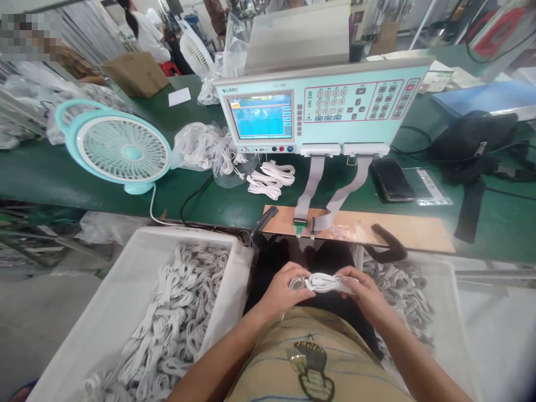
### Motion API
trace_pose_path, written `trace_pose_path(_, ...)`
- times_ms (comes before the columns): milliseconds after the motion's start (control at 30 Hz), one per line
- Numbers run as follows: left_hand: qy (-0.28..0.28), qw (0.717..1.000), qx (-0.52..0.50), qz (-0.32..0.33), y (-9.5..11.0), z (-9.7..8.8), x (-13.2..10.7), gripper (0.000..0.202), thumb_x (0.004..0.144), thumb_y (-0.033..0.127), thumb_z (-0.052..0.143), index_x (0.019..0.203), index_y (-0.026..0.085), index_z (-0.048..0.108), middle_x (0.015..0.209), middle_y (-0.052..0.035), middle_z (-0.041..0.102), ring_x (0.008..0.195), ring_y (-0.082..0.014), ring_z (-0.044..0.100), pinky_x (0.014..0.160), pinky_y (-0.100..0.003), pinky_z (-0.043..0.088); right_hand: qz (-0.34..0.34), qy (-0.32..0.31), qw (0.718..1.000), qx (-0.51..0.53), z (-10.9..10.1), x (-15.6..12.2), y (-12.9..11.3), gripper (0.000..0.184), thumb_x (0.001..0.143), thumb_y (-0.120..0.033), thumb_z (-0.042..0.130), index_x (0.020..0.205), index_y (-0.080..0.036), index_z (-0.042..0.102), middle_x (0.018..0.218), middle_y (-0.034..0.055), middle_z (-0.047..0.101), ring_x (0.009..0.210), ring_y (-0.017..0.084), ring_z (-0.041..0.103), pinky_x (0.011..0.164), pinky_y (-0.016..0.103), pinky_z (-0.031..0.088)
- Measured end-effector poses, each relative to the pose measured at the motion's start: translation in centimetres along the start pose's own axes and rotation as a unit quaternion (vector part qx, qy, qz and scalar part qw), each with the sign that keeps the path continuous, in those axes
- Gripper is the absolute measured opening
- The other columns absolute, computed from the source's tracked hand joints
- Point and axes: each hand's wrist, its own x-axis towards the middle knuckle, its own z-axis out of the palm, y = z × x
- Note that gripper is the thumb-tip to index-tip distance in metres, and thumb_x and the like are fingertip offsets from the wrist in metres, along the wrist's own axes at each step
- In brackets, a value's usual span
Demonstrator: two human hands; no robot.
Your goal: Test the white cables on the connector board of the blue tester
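Over my lap, my left hand point(283, 289) and my right hand point(363, 291) both grip a coiled white cable point(323, 282), one at each end, fingers curled round it. In front of them a wooden board point(402, 230) lies on the green bench edge, carrying small connectors point(302, 228) joined by two grey ribbon cables point(310, 187) to a pale blue tester point(318, 109) with a lit screen and keypad. A white bin point(125, 262) at my left holds several coiled white cables.
Another bin of white cables point(408, 290) stands at my right. On the bench are a turquoise desk fan point(119, 148), bagged and loose cable bundles point(234, 156), a dark phone point(387, 180), a black bag point(473, 139) and a cardboard box point(136, 72). A person sits far back left.
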Motion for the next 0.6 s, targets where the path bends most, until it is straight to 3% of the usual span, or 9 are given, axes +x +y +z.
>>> trace_pose_path(100,0.041,0.998,0.012,0.044,0.1,0.3,0.1,0.024,0.073,0.026,0.066,0.096,0.019,0.067,0.095,-0.0065,0.056,0.086,-0.0160,0.056,0.079,-0.028,0.045,0.032,-0.036,0.999,0.013,0.6,0.2,0.2,0.025,0.078,-0.043,0.062,0.079,-0.018,0.061,0.065,0.0014,0.059,0.057,0.013,0.050,0.052,0.022,0.038)
trace_pose_path(233,0.016,0.997,0.000,0.077,-0.3,0.1,0.5,0.014,0.076,0.026,0.063,0.084,0.016,0.068,0.083,-0.0052,0.060,0.079,-0.0146,0.057,0.074,-0.026,0.044,0.083,-0.144,0.986,0.006,1.7,0.3,0.3,0.029,0.080,-0.046,0.057,0.077,-0.017,0.058,0.064,0.0014,0.058,0.055,0.014,0.051,0.049,0.023,0.039)
trace_pose_path(333,0.000,0.998,-0.013,0.061,-0.6,0.4,0.5,0.011,0.074,0.025,0.064,0.072,0.015,0.067,0.073,-0.0032,0.059,0.070,-0.0128,0.055,0.066,-0.023,0.042,-0.009,-0.210,0.969,-0.130,2.8,0.3,-0.6,0.025,0.082,-0.042,0.056,0.082,-0.017,0.060,0.073,0.0014,0.058,0.066,0.016,0.052,0.058,0.025,0.040)
trace_pose_path(433,0.010,0.999,-0.032,0.040,-0.9,1.0,0.2,0.013,0.071,0.026,0.066,0.067,0.014,0.065,0.069,-0.0021,0.057,0.065,-0.0116,0.053,0.061,-0.022,0.041,-0.108,-0.248,0.929,-0.253,3.8,0.0,-1.8,0.019,0.085,-0.036,0.054,0.086,-0.018,0.059,0.080,0.0011,0.058,0.074,0.017,0.053,0.064,0.024,0.039)
trace_pose_path(600,0.085,0.989,-0.091,-0.076,-1.6,1.7,-0.5,0.016,0.069,0.027,0.066,0.063,0.014,0.059,0.064,0.0005,0.055,0.057,-0.0092,0.050,0.055,-0.020,0.039,-0.209,-0.208,0.866,-0.403,4.8,-0.9,-0.6,0.013,0.085,-0.027,0.055,0.096,-0.021,0.055,0.087,0.0021,0.061,0.078,0.018,0.053,0.071,0.028,0.038)
